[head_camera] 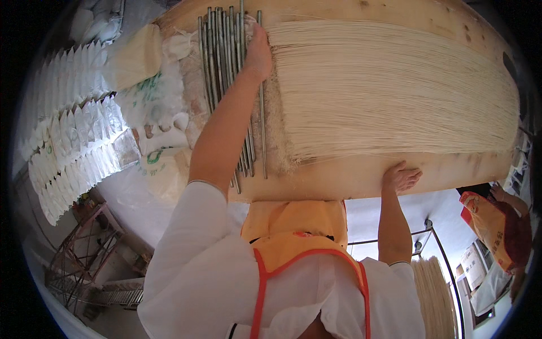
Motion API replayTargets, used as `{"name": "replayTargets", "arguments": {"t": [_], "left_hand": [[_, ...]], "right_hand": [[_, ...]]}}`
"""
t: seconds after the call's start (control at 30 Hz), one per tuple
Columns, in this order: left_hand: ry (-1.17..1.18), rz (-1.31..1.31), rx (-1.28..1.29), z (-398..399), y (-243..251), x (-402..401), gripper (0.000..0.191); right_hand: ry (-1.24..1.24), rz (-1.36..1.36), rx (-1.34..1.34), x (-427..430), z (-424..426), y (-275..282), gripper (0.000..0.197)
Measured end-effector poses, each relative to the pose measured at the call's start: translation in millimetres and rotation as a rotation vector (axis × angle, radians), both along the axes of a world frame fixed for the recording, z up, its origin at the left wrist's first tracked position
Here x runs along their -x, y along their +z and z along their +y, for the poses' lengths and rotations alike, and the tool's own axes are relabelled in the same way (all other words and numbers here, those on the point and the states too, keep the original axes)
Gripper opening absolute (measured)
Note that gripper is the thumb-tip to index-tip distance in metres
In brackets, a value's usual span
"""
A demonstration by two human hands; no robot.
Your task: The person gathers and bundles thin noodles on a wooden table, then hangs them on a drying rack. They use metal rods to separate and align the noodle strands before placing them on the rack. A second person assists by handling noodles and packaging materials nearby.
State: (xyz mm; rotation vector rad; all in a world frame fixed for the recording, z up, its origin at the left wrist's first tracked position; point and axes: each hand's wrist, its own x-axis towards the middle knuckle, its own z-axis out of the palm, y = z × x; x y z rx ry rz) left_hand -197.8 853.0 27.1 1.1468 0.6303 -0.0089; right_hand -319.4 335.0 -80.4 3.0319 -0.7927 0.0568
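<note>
A wide sheet of dry, pale noodle strands (pixel 394 89) lies across a wooden tabletop (pixel 326 178). Along its left end, a bundle of thin metal rods (pixel 218 55) is laid side by side. My left hand (pixel 259 53) is over the right side of this bundle. A single metal rod (pixel 263 135) runs beneath that hand, set slightly apart from the others; the fingers are mostly hidden, so a grip on it cannot be made out. My right hand (pixel 401 177) rests on the near part of the tabletop, fingers extended, just below the noodles, holding nothing.
Plastic bags with green print (pixel 165 169) lie at the table's left. Beyond them stand rows of white packets (pixel 72 118). At lower right, long noodles (pixel 434 292) hang by a dark metal frame (pixel 449 262). Another person in an orange apron (pixel 487 229) stands at the right.
</note>
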Motion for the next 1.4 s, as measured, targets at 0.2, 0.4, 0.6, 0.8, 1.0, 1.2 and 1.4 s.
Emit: {"name": "replayTargets", "arguments": {"t": [0.2, 0.4, 0.6, 0.8, 1.0, 1.2, 1.4], "left_hand": [[0.010, -0.062, -0.962, -10, -12, -5, 0.097], [-0.399, 0.370, -1.114, -18, -49, -71, 0.101], [-0.540, 0.162, -1.692, -49, -34, -1, 0.093], [-0.597, 0.174, -1.512, -91, -26, 45, 0.094], [-0.685, 0.152, -1.640, -143, -23, 130, 0.101], [-0.684, 0.308, -1.694, -155, -53, 185, 0.098], [-0.440, -0.133, -1.862, -177, -88, 237, 0.088]], "right_hand": [[0.039, 0.016, 0.059, -1, -4, -4, 0.077], [-0.061, 0.246, 0.134, -3, 4, -3, 0.077], [-0.098, 0.031, -0.155, -6, 19, 27, 0.080], [-0.100, 0.041, -0.203, -10, 15, 32, 0.080], [-0.090, -0.031, -0.193, 1, 17, 20, 0.081], [-0.027, -0.031, -0.354, 7, 2, 36, 0.085], [0.144, -0.047, -0.827, 131, -27, 72, 0.057]]}}
